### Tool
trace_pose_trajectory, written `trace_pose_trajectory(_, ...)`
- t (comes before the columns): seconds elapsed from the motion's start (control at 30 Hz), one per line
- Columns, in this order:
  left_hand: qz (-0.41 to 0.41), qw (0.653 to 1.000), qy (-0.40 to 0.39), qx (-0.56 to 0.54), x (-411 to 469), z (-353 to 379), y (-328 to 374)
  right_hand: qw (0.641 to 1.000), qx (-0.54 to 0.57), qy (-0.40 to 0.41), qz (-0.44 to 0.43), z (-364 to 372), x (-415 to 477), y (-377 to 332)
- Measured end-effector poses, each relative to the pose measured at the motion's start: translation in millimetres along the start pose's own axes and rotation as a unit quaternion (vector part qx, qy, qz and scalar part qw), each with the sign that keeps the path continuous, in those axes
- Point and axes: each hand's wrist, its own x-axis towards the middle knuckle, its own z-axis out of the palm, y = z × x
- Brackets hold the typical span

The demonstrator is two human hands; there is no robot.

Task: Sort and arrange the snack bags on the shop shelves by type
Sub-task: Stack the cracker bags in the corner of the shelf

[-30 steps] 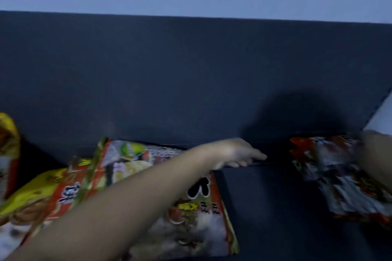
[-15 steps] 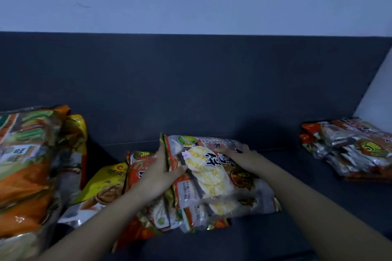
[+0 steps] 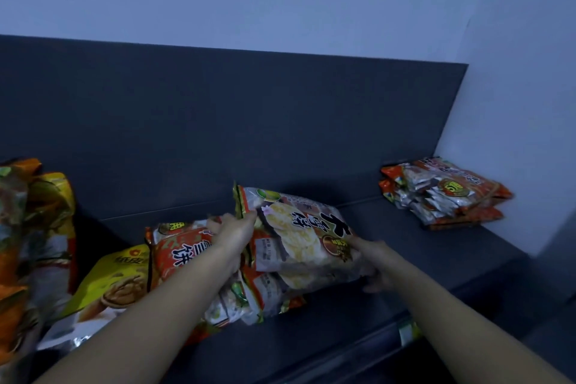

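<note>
Fingers of the left hand (image 3: 232, 232) curl round the upper left seam of a rice cracker bag (image 3: 299, 237) at the centre of the frame, pinching it. The right hand (image 3: 371, 262) grips the bag's right end, one finger laid on top and the other fingers (image 3: 372, 287) curled beneath. The bag lies tilted on a second bag of the same kind (image 3: 249, 299) on the dark shelf (image 3: 420, 268). Just to its left sit an orange-red bag (image 3: 177, 251) and a yellow bag (image 3: 109, 284), with a taller pile of bags (image 3: 34, 227) at the left edge. A stack of red bags (image 3: 442, 193) rests well apart at the right, beside the white wall (image 3: 514, 103). Half a second earlier the left hand lay flatter along the bag's left side and the right hand rested on its top edge; both have since shifted toward the ends.
</note>
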Motion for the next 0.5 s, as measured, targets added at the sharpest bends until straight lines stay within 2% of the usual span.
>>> trace_pose_trajectory(0.1,0.008,0.998,0.061,0.008,5.0,8.8,3.4,0.973,0.188,0.138,0.002,-6.3,1.4,7.3)
trace_pose_trajectory(0.17,0.008,0.998,0.058,0.012,11.9,7.2,5.9,0.956,0.234,0.171,0.049,-0.2,-7.6,15.3)
trace_pose_trajectory(0.2,0.006,0.999,0.046,0.025,13.5,5.6,8.7,0.955,0.25,0.141,0.072,6.1,-12.7,21.9)
trace_pose_trajectory(0.3,-0.004,0.998,0.023,0.066,22.6,4.9,16.9,0.939,0.318,-0.044,0.125,28.1,-31.8,26.9)
trace_pose_trajectory(0.33,-0.007,0.997,0.019,0.076,22.4,5.8,19.6,0.931,0.33,-0.077,0.137,33.7,-30.1,25.9)
trace_pose_trajectory(0.4,-0.011,0.996,0.01,0.088,19.4,8.7,22.3,0.932,0.322,-0.083,0.14,36.6,-18.5,16.9)
trace_pose_trajectory(0.5,-0.03,0.995,-0.02,0.095,8.8,19.5,17.2,0.955,0.263,-0.067,0.12,26.3,5.8,-3.0)
